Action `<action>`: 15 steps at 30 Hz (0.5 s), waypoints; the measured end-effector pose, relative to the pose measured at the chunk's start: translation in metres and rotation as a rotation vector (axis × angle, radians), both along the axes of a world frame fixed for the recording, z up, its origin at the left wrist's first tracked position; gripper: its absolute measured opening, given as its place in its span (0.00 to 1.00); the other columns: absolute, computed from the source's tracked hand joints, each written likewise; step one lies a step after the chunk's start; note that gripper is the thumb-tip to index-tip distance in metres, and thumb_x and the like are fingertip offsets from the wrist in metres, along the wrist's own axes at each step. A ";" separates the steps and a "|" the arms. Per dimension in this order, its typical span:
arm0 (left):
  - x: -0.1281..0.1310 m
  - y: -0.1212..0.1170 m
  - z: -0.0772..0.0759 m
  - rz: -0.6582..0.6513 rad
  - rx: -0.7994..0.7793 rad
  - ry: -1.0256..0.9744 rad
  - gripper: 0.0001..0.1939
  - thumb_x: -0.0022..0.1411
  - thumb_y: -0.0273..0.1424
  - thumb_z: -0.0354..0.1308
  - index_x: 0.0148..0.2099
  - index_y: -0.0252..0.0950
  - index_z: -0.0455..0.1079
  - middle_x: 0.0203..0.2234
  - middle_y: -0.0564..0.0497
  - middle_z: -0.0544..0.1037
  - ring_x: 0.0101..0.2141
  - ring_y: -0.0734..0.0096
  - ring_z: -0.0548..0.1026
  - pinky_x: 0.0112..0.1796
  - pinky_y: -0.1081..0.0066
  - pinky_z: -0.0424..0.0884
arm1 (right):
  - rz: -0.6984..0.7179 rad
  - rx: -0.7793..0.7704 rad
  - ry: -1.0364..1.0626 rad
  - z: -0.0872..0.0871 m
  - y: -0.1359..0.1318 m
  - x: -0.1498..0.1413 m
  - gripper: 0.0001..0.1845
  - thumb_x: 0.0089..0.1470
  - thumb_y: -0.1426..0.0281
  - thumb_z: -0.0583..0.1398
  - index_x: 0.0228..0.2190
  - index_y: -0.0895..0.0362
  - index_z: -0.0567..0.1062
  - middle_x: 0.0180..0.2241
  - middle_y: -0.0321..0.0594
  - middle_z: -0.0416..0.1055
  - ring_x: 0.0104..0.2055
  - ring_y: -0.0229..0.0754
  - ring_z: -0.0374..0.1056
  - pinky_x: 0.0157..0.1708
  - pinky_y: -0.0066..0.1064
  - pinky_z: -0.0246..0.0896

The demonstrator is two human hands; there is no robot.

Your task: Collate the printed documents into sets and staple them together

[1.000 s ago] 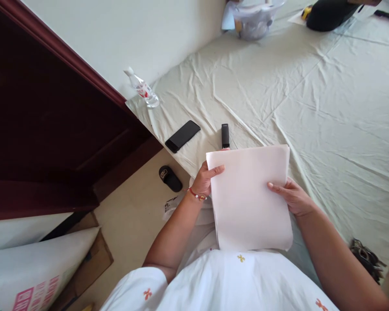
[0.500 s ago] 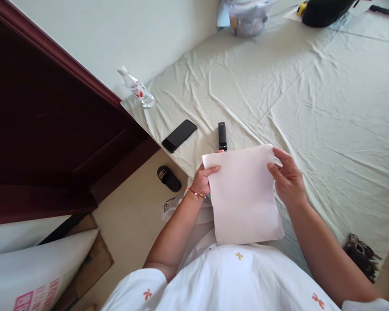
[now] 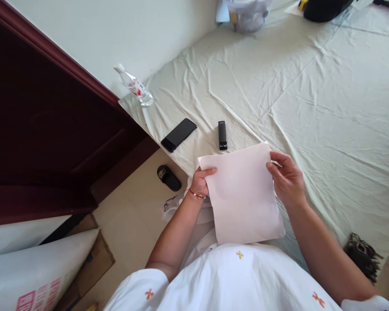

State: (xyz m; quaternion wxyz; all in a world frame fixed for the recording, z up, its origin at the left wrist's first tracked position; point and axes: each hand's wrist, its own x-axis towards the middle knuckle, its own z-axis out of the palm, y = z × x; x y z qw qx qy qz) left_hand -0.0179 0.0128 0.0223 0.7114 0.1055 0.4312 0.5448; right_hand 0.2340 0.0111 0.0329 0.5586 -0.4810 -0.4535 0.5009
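Head view looks down on two bare hands holding a sheet of paper (image 3: 243, 194) in front of the person's chest. Left hand (image 3: 201, 181) grips the sheet's left edge near the upper corner: its fingers (image 3: 210, 171) lie curled close over the front of the sheet with the rest of the hand behind the edge, so the grip is narrow and closed on the paper. Right hand (image 3: 287, 179) meets the right edge near the upper right corner; its fingers (image 3: 272, 166) are bent and close together, pinching or touching that edge, though whether the thumb sits behind the sheet cannot be told. Between the two hands the paper is held slightly tilted, its upper edge slanting up to the right, its lower edge just above the white shirt (image 3: 233, 280). It looks plain white, blank, smooth, possibly more than one leaf. Beneath it lies a bed with a wrinkled pale sheet (image 3: 311, 95). A small black stapler (image 3: 222, 135) lies on the bed just beyond the paper's upper edge, apart from it, with a black phone (image 3: 178, 134) to its left and a bottle (image 3: 133, 85) farther off by the wall.
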 end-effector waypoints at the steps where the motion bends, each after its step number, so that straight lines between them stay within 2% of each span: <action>1: 0.000 0.000 -0.001 0.003 -0.004 -0.011 0.30 0.32 0.26 0.74 0.44 0.29 0.78 0.30 0.42 0.84 0.45 0.37 0.83 0.52 0.46 0.78 | -0.010 -0.008 0.006 0.000 0.000 -0.001 0.14 0.57 0.57 0.70 0.44 0.46 0.80 0.41 0.35 0.79 0.34 0.39 0.73 0.35 0.32 0.70; 5: -0.001 0.000 -0.006 0.012 -0.001 -0.047 0.28 0.33 0.27 0.74 0.43 0.29 0.78 0.31 0.42 0.84 0.45 0.38 0.83 0.52 0.46 0.78 | -0.035 -0.013 0.056 0.002 0.002 -0.004 0.10 0.57 0.58 0.70 0.38 0.48 0.81 0.37 0.34 0.78 0.35 0.38 0.72 0.37 0.31 0.68; 10: 0.000 0.000 -0.005 0.016 0.010 -0.055 0.27 0.33 0.28 0.74 0.41 0.29 0.78 0.29 0.42 0.84 0.44 0.38 0.83 0.51 0.47 0.78 | -0.023 -0.035 0.022 0.004 0.002 -0.004 0.12 0.60 0.56 0.68 0.39 0.50 0.78 0.36 0.35 0.77 0.32 0.37 0.70 0.35 0.31 0.68; 15: 0.001 -0.001 -0.003 0.015 0.022 -0.044 0.27 0.33 0.27 0.73 0.41 0.29 0.78 0.30 0.41 0.84 0.45 0.36 0.83 0.52 0.45 0.78 | -0.118 -0.035 -0.008 0.000 0.005 -0.004 0.17 0.55 0.56 0.71 0.42 0.49 0.76 0.41 0.36 0.75 0.37 0.37 0.71 0.35 0.29 0.68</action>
